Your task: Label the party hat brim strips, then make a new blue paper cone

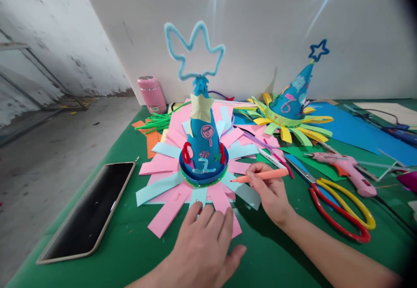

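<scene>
The blue hat (197, 134) stands upright on the green table (127, 244), ringed by pink and light-blue paper strips (169, 214); clock positions below take it as the centre, with 12 away from the wearer. The right grip (273, 192), at 4 o'clock, grasps an orange marker (272, 174) between thumb and fingers, its tip pointing towards 9 o'clock, just beside the brim and over a light-blue strip; contact of tip with paper cannot be determined. The left grip (205, 240), at 6 o'clock, holds nothing: palm down, fingers bent and lying over the strips just short of the brim, thumb spread apart. The hat carries a pale-yellow star (201, 107) and a light-blue fuzzy crown outline (202, 23) at its tip. A pink strip at 7 o'clock bears a small outlined mark. A phone (91, 205) lies at 8 o'clock, green fuzzy stems (159, 123) at 10, and a pink flask (152, 94) between 10 and 11. A second hat (289, 99) stands at 2 o'clock, a pink glue gun (350, 166) lies at 3, and scissors (316, 183) at 4, beyond the right grip.
</scene>
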`<state>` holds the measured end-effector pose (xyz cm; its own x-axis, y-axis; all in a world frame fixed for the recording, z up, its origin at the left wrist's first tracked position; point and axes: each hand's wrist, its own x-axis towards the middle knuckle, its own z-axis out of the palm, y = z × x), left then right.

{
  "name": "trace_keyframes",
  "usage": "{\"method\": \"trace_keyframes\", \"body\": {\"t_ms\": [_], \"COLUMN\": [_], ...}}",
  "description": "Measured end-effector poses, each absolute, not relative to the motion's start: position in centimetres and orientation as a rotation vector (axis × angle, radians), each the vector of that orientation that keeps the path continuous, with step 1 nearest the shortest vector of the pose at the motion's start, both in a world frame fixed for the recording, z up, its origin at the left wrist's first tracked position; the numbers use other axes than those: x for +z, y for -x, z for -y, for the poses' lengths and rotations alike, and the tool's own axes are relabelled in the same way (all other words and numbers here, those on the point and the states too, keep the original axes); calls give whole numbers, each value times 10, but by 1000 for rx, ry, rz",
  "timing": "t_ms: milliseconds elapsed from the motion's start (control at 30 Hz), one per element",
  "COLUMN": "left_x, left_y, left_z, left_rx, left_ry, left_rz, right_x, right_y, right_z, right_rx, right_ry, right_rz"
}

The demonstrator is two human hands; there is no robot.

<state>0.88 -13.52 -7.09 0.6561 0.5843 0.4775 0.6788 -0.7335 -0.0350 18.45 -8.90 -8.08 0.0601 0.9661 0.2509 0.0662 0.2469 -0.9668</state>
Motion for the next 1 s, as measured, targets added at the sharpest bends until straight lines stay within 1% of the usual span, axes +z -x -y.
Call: {"method": "trace_keyframes", "body": {"t_ms": [233,633,1000], "left_x": [-83,-82,-83], "left_y": [-14,-10,-10], "left_z": [142,144,142], "left_rx": [-439,-507,-490], "left_ry": [2739,2765,2740], "left_rz": [1120,1077,1052], "right_x": [-82,-81,-79], "right_y": [-181,-177,-175], "right_z": [92,94,93], "right_rx": [998,1050,1016], "right_ry": [1097,1119,1164], "right_rz": [1546,1707,1795]}}
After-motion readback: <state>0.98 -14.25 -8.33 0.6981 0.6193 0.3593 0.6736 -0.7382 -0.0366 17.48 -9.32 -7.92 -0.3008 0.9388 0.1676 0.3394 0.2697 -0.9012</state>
